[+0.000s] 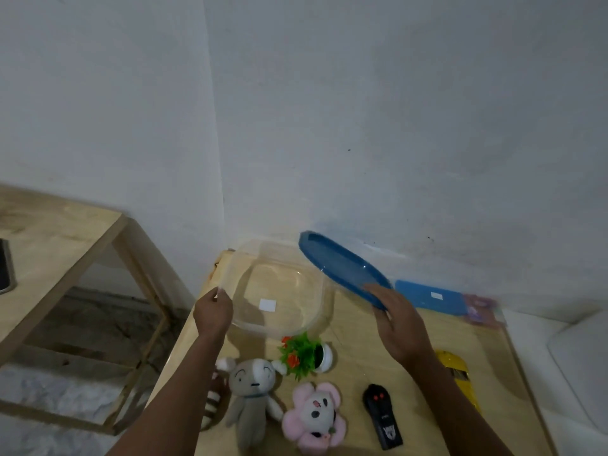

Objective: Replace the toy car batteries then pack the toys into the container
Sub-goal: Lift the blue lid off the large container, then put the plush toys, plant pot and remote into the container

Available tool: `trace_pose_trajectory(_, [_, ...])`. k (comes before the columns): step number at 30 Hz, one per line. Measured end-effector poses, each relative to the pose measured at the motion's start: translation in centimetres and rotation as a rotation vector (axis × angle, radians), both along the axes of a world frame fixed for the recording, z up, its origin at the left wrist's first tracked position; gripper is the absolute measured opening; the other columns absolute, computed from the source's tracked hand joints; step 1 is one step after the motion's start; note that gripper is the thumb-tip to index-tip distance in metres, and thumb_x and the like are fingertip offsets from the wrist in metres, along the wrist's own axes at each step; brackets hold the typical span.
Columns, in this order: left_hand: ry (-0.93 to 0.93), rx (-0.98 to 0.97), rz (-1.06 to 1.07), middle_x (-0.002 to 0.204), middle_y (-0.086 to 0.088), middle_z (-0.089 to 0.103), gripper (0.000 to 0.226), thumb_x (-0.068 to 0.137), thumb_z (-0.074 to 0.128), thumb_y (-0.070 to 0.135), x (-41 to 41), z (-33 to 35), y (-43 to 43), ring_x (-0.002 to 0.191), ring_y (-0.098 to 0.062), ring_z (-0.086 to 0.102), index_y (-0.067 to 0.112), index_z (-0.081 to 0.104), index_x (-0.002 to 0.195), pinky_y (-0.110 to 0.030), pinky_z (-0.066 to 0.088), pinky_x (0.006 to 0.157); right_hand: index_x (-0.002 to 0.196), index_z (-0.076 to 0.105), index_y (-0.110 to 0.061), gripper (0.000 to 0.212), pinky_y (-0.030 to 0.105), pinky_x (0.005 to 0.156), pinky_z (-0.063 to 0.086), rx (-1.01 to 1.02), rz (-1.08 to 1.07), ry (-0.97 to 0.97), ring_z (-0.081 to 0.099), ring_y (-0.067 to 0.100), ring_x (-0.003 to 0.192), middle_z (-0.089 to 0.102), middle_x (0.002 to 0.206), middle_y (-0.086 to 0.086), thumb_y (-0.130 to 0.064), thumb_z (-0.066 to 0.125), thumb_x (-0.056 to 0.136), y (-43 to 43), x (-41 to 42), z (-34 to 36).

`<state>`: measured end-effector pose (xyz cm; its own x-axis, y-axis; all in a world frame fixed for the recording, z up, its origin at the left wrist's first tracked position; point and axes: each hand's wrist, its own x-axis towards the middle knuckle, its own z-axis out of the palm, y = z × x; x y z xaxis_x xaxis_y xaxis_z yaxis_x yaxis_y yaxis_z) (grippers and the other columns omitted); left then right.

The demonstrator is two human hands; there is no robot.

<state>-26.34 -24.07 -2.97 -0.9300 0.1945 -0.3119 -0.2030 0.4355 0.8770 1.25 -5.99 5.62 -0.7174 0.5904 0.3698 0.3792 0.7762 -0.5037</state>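
A clear plastic container [245, 319] stands open at the far left of the wooden table [355, 350]. My left hand [213, 312] grips its left rim. My right hand [396, 320] holds the blue lid [339, 266], tilted in the air over the container's right side. The yellow toy car [457, 370] lies to the right, partly hidden by my right forearm. A black remote control [381, 414] lies in front. A grey plush bear [251, 394] and a pink flower plush [316, 414] lie near the front edge. A striped plush [212, 403] lies half under my left forearm.
A small white pot with a green plastic plant [304, 353] lies tipped just in front of the container. A blue flat pack [427, 297] and a pink packet [482, 309] rest against the wall. A second wooden table [56, 245] stands to the left, a white cushion [579, 366] to the right.
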Motion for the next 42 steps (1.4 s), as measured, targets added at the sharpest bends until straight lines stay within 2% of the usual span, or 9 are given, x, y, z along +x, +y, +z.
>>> trace_pose_trajectory(5, [-0.004, 0.001, 0.042, 0.113, -0.022, 0.068, 0.036, 0.102, 0.044, 0.021, 0.5, 0.4, 0.3, 0.108, -0.041, 0.06, -0.003, 0.066, 0.116, -0.047, 0.05, 0.096, 0.126, 0.058, -0.023, 0.047, 0.053, 0.092, 0.049, 0.118, -0.128, -0.297, 0.061, 0.024, 0.109, 0.066, 0.118, 0.001, -0.011, 0.044, 0.083, 0.3, 4.6, -4.9])
trace_pose_trajectory(10, [-0.008, -0.022, 0.037, 0.127, -0.022, 0.062, 0.038, 0.103, 0.043, 0.02, 1.0, 1.2, 0.5, 0.118, -0.04, 0.056, -0.004, 0.061, 0.126, -0.043, 0.045, 0.1, 0.126, 0.064, -0.018, 0.071, 0.061, 0.092, 0.049, 0.141, -0.277, -0.62, 0.063, 0.031, 0.111, 0.067, 0.119, 0.012, 0.003, 0.078, 0.06, 0.2, 6.8, -8.1])
trace_pose_trajectory(12, [-0.013, -0.037, 0.026, 0.132, -0.022, 0.06, 0.039, 0.103, 0.043, 0.022, 0.9, 1.3, 0.4, 0.123, -0.04, 0.054, -0.002, 0.059, 0.13, -0.044, 0.044, 0.103, 0.136, 0.054, -0.021, 0.084, 0.062, 0.095, 0.047, 0.076, -0.263, -0.732, 0.06, 0.032, 0.118, 0.062, 0.128, 0.015, -0.001, 0.081, 0.059, 0.4, 6.9, -8.5])
trace_pose_trajectory(16, [-0.075, -0.034, -0.052, 0.14, -0.017, 0.054, 0.046, 0.102, 0.045, 0.031, 0.4, 1.3, -0.1, 0.126, -0.036, 0.052, 0.005, 0.052, 0.139, -0.05, 0.045, 0.104, 0.155, 0.01, -0.029, 0.081, 0.048, 0.117, 0.021, -0.052, -0.184, -0.982, 0.017, 0.022, 0.147, 0.013, 0.161, 0.007, -0.028, 0.057, 0.09, 1.1, 6.4, -8.6])
trace_pose_trajectory(20, [-0.129, -0.022, -0.167, 0.151, -0.016, 0.042, 0.062, 0.099, 0.05, 0.042, 0.4, 2.0, -1.1, 0.133, -0.034, 0.046, 0.013, 0.033, 0.151, -0.047, 0.042, 0.107, 0.155, 0.013, -0.029, 0.086, 0.047, 0.116, 0.023, -0.213, -0.109, -1.117, 0.018, 0.024, 0.147, 0.01, 0.162, 0.004, -0.046, 0.06, 0.085, 2.4, 5.6, -8.4])
trace_pose_trajectory(27, [0.076, -0.134, -0.262, 0.146, -0.017, 0.046, 0.071, 0.093, 0.057, 0.047, 1.2, 2.6, -3.5, 0.132, -0.036, 0.045, 0.01, 0.034, 0.149, -0.051, 0.043, 0.104, 0.118, 0.059, -0.029, 0.027, 0.031, 0.088, 0.049, -0.38, -0.183, -0.465, 0.057, 0.009, 0.105, 0.058, 0.116, -0.012, -0.035, 0.059, 0.092, -3.0, 1.4, -5.6])
trace_pose_trajectory(34, [0.049, -0.606, -0.393, 0.156, -0.017, 0.013, 0.073, 0.081, 0.057, 0.069, 5.2, 3.1, -6.8, 0.144, -0.041, 0.009, 0.035, 0.04, 0.142, -0.061, 0.014, 0.114, 0.137, 0.031, -0.022, 0.07, 0.039, 0.09, 0.048, -0.36, 0.057, -0.647, 0.048, 0.022, 0.117, 0.043, 0.129, 0.001, -0.043, 0.063, 0.078, -7.7, -3.0, -9.0])
trace_pose_trajectory(38, [-0.114, -0.685, -0.437, 0.161, -0.014, -0.011, 0.093, 0.072, 0.059, 0.077, 7.6, 2.9, -8.5, 0.147, -0.04, -0.015, 0.039, 0.024, 0.15, -0.067, -0.003, 0.111, 0.122, 0.029, -0.023, 0.067, 0.042, 0.081, 0.052, -0.39, 0.002, -0.608, 0.052, 0.021, 0.104, 0.049, 0.117, 0.002, -0.035, 0.074, 0.075, -7.5, -4.4, -10.0])
trace_pose_trajectory(42, [-0.208, -0.662, -0.513, 0.161, -0.015, -0.02, 0.116, 0.063, 0.064, 0.082, 9.6, 1.7, -8.8, 0.145, -0.044, -0.02, 0.036, 0.011, 0.155, -0.066, -0.001, 0.115, 0.137, 0.027, -0.016, 0.073, 0.032, 0.085, 0.047, -0.489, -0.053, -0.554, 0.054, 0.024, 0.111, 0.05, 0.125, 0.005, -0.022, 0.072, 0.08, -7.0, -5.5, -10.9])
